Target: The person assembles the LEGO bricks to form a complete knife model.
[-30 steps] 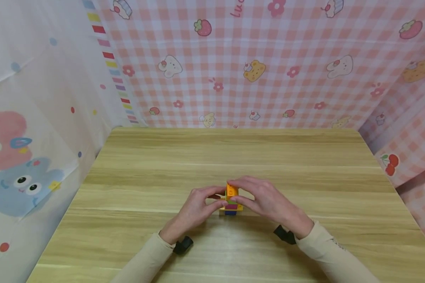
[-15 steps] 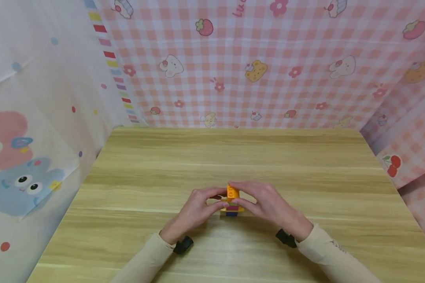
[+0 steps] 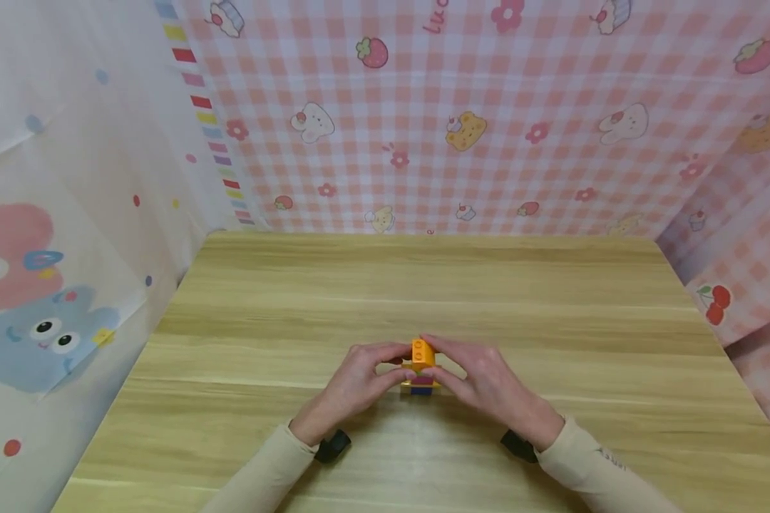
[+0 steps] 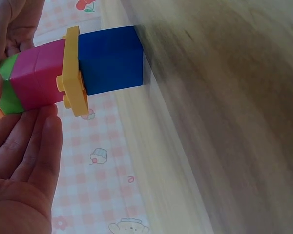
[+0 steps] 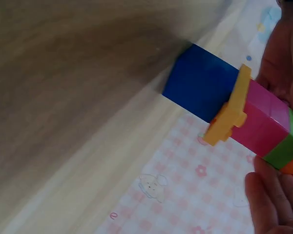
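An upright stack of toy building blocks stands on the table near its middle. From the bottom up it has a blue block (image 4: 112, 61), a thin yellow plate (image 4: 75, 73) that juts out sideways, a pink section (image 5: 263, 114), a green block (image 5: 285, 146) and an orange block (image 3: 421, 353) with studs on top. My left hand (image 3: 363, 376) holds the upper stack from the left, its thumb in front at the green block and its fingers behind. From the right, my right hand (image 3: 490, 377) grips around the orange and green blocks between thumb and fingers.
The wooden table (image 3: 282, 306) reaches back to a pink checked cloth (image 3: 385, 107) hanging behind it. A white cloth with cartoon figures (image 3: 45, 313) hangs along the left side. Black straps (image 3: 332, 447) sit at both wrists.
The orange block sits slightly lower and a little turned. My right fingers have moved down from its top toward its side. My left hand has barely moved.
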The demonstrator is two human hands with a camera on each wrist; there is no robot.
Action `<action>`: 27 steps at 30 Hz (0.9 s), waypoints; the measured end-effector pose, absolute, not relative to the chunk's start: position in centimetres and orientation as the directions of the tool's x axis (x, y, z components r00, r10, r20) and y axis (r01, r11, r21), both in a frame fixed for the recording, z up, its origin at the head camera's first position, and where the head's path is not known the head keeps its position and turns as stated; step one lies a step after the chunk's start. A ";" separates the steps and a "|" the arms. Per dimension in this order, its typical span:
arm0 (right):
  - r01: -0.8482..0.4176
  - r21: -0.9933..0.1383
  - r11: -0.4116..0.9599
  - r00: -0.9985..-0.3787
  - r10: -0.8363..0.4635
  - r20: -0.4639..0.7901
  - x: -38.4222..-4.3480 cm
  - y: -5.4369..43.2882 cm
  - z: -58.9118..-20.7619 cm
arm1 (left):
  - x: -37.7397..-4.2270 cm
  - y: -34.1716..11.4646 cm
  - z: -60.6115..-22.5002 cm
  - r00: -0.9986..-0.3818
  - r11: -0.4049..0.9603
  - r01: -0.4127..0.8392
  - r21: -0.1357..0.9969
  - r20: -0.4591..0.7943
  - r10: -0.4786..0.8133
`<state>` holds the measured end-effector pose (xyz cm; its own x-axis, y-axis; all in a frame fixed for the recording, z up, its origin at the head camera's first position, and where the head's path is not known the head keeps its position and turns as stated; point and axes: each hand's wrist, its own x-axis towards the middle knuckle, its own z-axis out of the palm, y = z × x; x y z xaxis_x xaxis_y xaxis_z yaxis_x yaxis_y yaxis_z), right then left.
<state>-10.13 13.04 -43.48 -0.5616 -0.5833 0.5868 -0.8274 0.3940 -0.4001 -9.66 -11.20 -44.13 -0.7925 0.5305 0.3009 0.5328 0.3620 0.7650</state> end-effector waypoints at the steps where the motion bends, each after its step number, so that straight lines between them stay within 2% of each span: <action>1: -0.823 -0.402 0.402 -0.568 -0.581 0.583 -10.0 13.1 -43.6 | -9.6 -11.2 -44.2 -0.796 0.369 0.530 0.764 0.297 0.528; 8: -0.782 -0.469 0.411 -0.621 -0.585 0.523 -9.6 13.5 -43.9 | -9.6 -11.4 -44.3 -0.818 0.430 0.516 0.741 0.277 0.504; 17: -0.702 -0.578 0.416 -0.698 -0.566 0.439 -9.4 13.6 -43.7 | -9.6 -11.3 -44.3 -0.824 0.417 0.493 0.764 0.256 0.505; 21: -0.618 -0.665 0.420 -0.760 -0.536 0.368 -9.5 13.7 -43.5 | -9.5 -11.4 -44.2 -0.837 0.424 0.474 0.771 0.245 0.490; 27: -0.482 -0.765 0.428 -0.841 -0.471 0.266 -9.9 13.8 -42.8 | -9.5 -11.9 -44.0 -0.888 0.478 0.399 0.782 0.201 0.413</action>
<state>-9.90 13.85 -42.75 -0.8410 -0.4709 0.2662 -0.4816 0.4278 -0.7649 -9.49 -11.91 -43.96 -0.8883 0.4132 0.2007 0.3991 0.4780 0.7825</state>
